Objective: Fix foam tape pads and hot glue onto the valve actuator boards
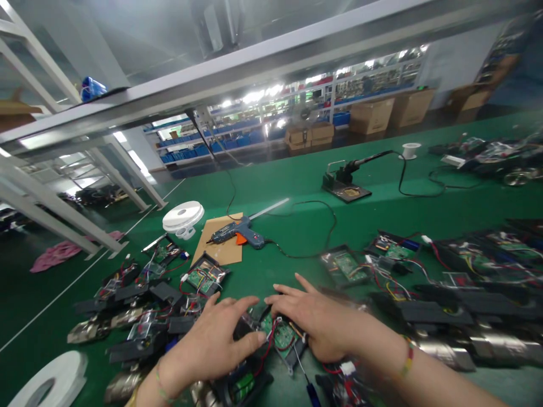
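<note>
Both of my hands rest on one open device (278,336) at the near edge of the green table: a black casing with a green circuit board and red wires. My left hand (212,342) lies over its left side, thumb reaching toward the board. My right hand (314,322) covers its right side with fingers spread leftward. A green battery cell (242,387) shows in the casing just below my left hand. Whether either hand actually grips the device cannot be told.
Several similar open devices lie left (139,305) and right (458,282). A blue glue gun (240,232) rests on brown cardboard (220,240), beside a white tape roll (183,217). A soldering iron in its stand (345,181) is farther back. A blue screwdriver (311,390) lies nearby.
</note>
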The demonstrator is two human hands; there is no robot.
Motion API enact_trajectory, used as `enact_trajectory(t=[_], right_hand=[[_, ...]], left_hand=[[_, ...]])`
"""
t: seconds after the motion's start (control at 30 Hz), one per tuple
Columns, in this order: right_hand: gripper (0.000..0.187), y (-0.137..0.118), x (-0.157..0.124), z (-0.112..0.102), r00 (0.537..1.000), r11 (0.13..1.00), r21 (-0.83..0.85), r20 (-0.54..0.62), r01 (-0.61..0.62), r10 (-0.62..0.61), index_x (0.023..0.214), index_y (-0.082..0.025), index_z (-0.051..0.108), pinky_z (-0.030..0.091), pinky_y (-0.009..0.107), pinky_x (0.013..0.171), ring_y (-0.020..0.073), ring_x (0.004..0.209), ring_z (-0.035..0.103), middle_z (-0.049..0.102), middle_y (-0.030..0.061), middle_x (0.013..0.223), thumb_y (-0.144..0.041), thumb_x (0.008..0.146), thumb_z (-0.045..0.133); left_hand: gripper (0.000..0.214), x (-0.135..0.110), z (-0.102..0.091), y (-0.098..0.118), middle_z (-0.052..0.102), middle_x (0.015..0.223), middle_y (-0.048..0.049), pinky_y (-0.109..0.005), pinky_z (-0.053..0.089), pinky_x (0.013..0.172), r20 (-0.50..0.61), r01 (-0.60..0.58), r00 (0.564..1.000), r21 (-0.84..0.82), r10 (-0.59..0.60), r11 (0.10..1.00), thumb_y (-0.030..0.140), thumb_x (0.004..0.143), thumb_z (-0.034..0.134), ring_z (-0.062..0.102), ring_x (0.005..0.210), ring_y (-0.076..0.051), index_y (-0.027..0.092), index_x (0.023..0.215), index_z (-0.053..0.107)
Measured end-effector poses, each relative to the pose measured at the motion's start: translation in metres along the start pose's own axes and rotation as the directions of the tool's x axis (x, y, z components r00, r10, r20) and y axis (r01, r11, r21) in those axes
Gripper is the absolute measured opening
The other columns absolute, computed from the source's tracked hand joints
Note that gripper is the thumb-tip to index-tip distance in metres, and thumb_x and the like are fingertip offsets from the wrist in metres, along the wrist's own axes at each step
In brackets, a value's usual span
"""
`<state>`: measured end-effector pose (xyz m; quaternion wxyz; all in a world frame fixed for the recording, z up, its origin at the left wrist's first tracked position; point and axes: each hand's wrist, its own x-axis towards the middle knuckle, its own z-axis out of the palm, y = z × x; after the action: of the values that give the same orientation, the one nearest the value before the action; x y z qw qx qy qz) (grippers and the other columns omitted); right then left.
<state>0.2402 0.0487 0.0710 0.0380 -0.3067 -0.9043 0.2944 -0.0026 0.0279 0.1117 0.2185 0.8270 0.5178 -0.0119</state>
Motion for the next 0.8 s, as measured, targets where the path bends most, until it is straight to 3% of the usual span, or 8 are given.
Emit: enact_trajectory(t=[0.1,0.23,0.37,0.5,0.7,0.8], right_hand=[[0.088,0.0,-0.001,-0.001,1.0,1.0,0.003,-0.003,0.004,-0.004,0.136,-0.02,0.048,0.007,0.071,0.118,0.0336,0.148,0.027,0.049,0.0134,0.15,0.001,0.052,0.06],[0.09,-0.001,-0.001,-0.001,1.0,1.0,-0.011,-0.002,-0.006,0.006,0.139,-0.018,0.045,0.009,0.072,0.118,0.0339,0.147,0.029,0.05,0.0149,0.149,0.001,0.052,0.06],[0.085,-0.001,-0.001,-0.002,1.0,1.0,-0.01,0.002,0.001,-0.001,0.137,-0.017,0.047,0.008,0.071,0.118,0.0347,0.147,0.03,0.049,0.0147,0.15,0.0,0.055,0.062],[0.082,-0.001,-0.001,-0.002,1.0,1.0,-0.013,-0.014,0.006,-0.007,0.135,-0.016,0.048,0.009,0.073,0.117,0.0352,0.145,0.032,0.049,0.0147,0.149,0.0,0.056,0.063],[0.085,-0.002,-0.002,-0.004,1.0,1.0,-0.008,-0.008,-0.006,0.006,0.14,-0.016,0.046,0.01,0.068,0.119,0.0345,0.144,0.034,0.049,0.015,0.15,-0.001,0.058,0.065],[0.083,-0.003,-0.002,-0.005,1.0,1.0,-0.017,-0.001,-0.021,0.021,0.138,-0.015,0.049,0.01,0.069,0.118,0.0356,0.145,0.033,0.047,0.0149,0.15,-0.001,0.058,0.064]], left_hand=[[0.053,-0.001,-0.003,0.004,0.066,0.121,-0.0069,-0.066,0.01,0.12,0.023,0.006,1.0,-0.037,-0.005,0.999,0.036,0.08,0.064,0.058,0.121,-0.027,0.028,0.132,0.055],[0.045,-0.008,0.0,0.012,0.064,0.114,-0.0046,-0.065,0.015,0.118,-0.075,0.092,0.993,-0.029,-0.094,0.995,0.033,0.071,0.069,0.057,0.118,-0.028,0.028,0.115,0.059],[0.034,-0.015,0.012,0.01,0.062,0.104,-0.0029,-0.069,0.013,0.116,-0.189,0.18,0.969,0.088,-0.161,0.98,0.039,0.071,0.072,0.057,0.111,-0.03,0.028,0.102,0.064],[0.029,-0.02,0.024,0.0,0.061,0.099,-0.001,-0.072,0.012,0.113,-0.229,0.182,0.962,0.132,-0.148,0.974,0.046,0.075,0.071,0.058,0.109,-0.03,0.034,0.101,0.067],[0.029,-0.021,0.03,-0.002,0.064,0.1,-0.0018,-0.073,0.011,0.114,-0.349,0.191,0.928,0.15,-0.129,0.97,0.049,0.075,0.071,0.058,0.11,-0.031,0.03,0.096,0.067],[0.027,-0.022,0.031,0.0,0.068,0.102,-0.0021,-0.077,0.004,0.114,-0.287,0.136,0.952,0.105,-0.101,0.985,0.042,0.077,0.071,0.06,0.113,-0.031,0.028,0.099,0.065]])
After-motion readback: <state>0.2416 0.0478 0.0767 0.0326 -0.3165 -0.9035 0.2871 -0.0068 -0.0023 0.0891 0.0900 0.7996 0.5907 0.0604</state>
